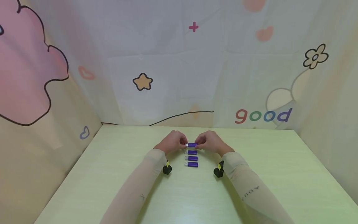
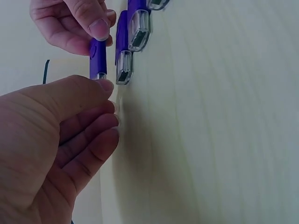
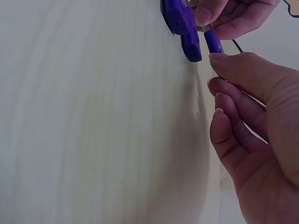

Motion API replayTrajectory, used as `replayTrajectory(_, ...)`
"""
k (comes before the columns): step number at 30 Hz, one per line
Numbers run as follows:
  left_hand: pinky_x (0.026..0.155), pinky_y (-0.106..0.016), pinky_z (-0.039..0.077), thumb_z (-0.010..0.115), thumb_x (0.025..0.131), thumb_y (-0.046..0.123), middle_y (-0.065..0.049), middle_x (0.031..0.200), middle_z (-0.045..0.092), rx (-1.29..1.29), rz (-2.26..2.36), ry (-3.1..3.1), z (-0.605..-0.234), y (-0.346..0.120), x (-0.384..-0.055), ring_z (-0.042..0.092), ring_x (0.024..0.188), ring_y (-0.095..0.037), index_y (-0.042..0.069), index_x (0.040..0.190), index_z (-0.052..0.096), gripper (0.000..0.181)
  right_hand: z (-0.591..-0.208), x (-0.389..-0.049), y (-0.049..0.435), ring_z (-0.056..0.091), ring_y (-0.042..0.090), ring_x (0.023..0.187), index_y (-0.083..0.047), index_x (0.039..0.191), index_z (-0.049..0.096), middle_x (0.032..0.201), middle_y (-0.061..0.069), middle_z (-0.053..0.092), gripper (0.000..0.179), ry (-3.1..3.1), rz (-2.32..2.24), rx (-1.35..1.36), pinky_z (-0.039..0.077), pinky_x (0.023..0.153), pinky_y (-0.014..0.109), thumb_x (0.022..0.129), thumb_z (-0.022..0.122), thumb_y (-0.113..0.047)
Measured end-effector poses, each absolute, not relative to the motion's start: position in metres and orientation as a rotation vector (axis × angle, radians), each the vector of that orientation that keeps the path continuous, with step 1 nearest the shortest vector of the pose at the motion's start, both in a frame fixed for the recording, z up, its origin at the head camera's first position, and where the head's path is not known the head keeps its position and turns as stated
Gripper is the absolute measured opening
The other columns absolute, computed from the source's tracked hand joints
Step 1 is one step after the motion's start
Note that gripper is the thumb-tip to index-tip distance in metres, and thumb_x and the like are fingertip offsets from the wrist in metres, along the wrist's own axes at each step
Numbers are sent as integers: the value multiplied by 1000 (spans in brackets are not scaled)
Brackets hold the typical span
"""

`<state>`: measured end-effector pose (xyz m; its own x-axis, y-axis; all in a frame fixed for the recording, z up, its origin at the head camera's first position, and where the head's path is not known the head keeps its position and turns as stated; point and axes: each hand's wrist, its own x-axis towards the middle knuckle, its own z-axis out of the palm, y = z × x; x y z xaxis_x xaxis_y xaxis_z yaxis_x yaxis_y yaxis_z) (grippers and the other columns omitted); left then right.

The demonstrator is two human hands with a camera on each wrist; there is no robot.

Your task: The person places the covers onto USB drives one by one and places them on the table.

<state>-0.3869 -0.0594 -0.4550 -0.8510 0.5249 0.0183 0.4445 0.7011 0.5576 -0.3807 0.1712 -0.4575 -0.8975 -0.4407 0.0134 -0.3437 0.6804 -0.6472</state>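
Between both hands is a purple USB flash drive (image 1: 192,145), the farthest in a column of them. My left hand (image 1: 174,141) pinches its clear-capped end between thumb and fingertips. At the opposite end, my right hand (image 1: 212,142) pinches the purple body (image 3: 213,42) with thumb and index finger. Three more purple flash drives lie nearer on the table, roughly parallel: one just below the held drive (image 1: 191,152), a middle one (image 1: 192,158) and the nearest (image 1: 192,164). Their clear ends point left. In the left wrist view, metal plugs show inside the clear caps (image 2: 124,67).
The pale wood-grain table (image 1: 190,196) reaches back to a printed cloth (image 1: 179,77) hanging behind and at both sides. Black devices sit at the left wrist (image 1: 167,169) and right wrist (image 1: 219,170). Light sleeves cover both forearms.
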Motion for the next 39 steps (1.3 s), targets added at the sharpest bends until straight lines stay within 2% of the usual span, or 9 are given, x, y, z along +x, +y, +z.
replayTrajectory(5,82,-28,56,78,90,11,3,88,74,833,754,2793,-456,-58,-388,64,83,-11,12,94,79,4,-459,-382,169,67,12,82,-16,97,82,88,-5,78,14,2738,-976,-631,55,77,29,85,85,-23)
replayTrajectory(20,86,-30,56,77,91,13,3,94,76,799,687,2761,-455,-59,-388,64,86,-11,13,99,81,10,-454,-380,165,66,14,83,-15,96,82,89,-3,78,12,2686,-954,-564,55,78,30,85,85,-19)
replayTrajectory(39,90,-32,57,77,92,16,-1,102,77,776,680,2738,-455,-60,-388,65,91,-12,11,108,80,17,-460,-380,169,64,16,86,-19,98,82,92,-5,77,14,2670,-959,-503,54,80,30,85,85,-23)
